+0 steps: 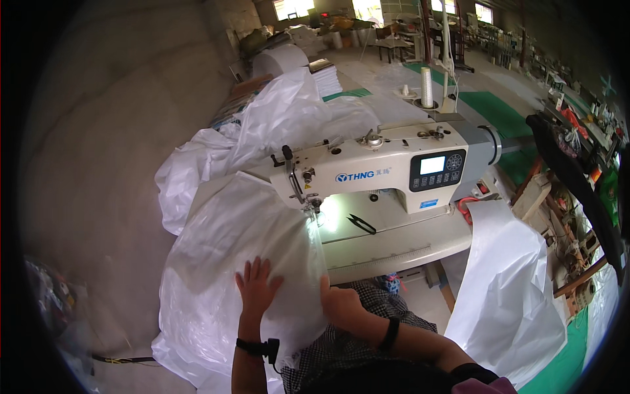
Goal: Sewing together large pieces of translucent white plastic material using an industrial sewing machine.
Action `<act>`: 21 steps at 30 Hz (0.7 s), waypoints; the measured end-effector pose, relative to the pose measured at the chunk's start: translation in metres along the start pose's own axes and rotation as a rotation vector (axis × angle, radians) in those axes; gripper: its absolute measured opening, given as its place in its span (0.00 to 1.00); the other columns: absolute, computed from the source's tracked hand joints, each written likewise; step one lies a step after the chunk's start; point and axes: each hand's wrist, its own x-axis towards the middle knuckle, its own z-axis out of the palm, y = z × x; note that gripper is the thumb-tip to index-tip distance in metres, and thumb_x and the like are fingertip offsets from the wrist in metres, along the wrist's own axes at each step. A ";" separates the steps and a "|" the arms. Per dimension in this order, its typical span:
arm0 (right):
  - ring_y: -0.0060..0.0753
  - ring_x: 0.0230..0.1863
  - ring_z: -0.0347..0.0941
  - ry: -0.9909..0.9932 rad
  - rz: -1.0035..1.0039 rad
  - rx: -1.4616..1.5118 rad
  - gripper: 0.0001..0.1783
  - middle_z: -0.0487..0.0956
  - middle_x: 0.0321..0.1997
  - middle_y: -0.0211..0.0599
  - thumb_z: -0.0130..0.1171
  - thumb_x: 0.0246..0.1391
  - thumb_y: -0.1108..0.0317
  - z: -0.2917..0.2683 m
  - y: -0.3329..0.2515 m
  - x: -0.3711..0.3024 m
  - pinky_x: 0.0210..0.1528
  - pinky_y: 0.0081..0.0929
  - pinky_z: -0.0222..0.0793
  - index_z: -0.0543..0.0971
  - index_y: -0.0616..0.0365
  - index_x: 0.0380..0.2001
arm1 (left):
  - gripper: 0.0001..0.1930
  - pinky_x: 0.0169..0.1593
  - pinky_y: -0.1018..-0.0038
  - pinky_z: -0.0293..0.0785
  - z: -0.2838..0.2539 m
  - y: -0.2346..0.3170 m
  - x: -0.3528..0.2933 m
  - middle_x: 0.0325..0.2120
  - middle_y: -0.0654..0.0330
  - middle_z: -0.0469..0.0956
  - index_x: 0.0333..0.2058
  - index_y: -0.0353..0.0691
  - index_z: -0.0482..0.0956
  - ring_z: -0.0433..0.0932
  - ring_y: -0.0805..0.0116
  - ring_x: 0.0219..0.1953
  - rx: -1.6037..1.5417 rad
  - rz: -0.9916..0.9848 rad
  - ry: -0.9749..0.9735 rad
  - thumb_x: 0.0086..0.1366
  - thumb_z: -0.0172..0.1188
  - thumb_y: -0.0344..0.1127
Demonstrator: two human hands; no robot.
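A large translucent white plastic sheet (243, 223) is spread over the left part of the sewing machine (387, 154) bed and drapes down toward me. Its right edge runs up to the lit needle area (317, 207). Flat on the sheet lies my left hand (258, 289), open with fingers spread. My right hand (342, 307) is closed at the sheet's right edge, just in front of the machine bed, with its thumb and forefinger at the edge; the curled fingers are partly hidden. Black thread snips (361, 224) rest on the bed, right of the needle.
More white sheeting (282, 108) is heaped behind the machine. Another white sheet (508, 289) hangs at the right end of the table. A thread cone (426, 88) stands behind the machine head. A dark padded bar (577, 184) juts in at far right.
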 end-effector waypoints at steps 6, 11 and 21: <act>0.43 0.21 0.77 -0.102 0.051 0.065 0.30 0.79 0.22 0.45 0.48 0.47 0.71 -0.001 0.004 0.042 0.22 0.37 0.72 0.60 0.79 0.54 | 0.28 0.61 0.42 0.45 0.019 -0.035 0.049 0.62 0.59 0.56 0.58 0.53 0.64 0.52 0.50 0.64 -0.022 0.022 -0.009 0.61 0.49 0.56; 0.46 0.24 0.78 -0.141 0.057 0.051 0.30 0.79 0.25 0.49 0.46 0.48 0.70 -0.001 0.014 0.076 0.26 0.39 0.72 0.60 0.80 0.53 | 0.29 0.61 0.42 0.44 0.021 -0.040 0.083 0.63 0.58 0.54 0.60 0.54 0.61 0.51 0.50 0.64 -0.021 0.047 -0.027 0.62 0.46 0.57; 0.47 0.32 0.78 -0.137 0.176 0.193 0.26 0.79 0.34 0.53 0.41 0.54 0.69 0.012 0.027 0.137 0.32 0.39 0.73 0.60 0.73 0.55 | 0.30 0.62 0.42 0.41 0.035 -0.051 0.143 0.64 0.58 0.53 0.60 0.50 0.60 0.50 0.51 0.65 -0.018 -0.051 -0.047 0.63 0.42 0.58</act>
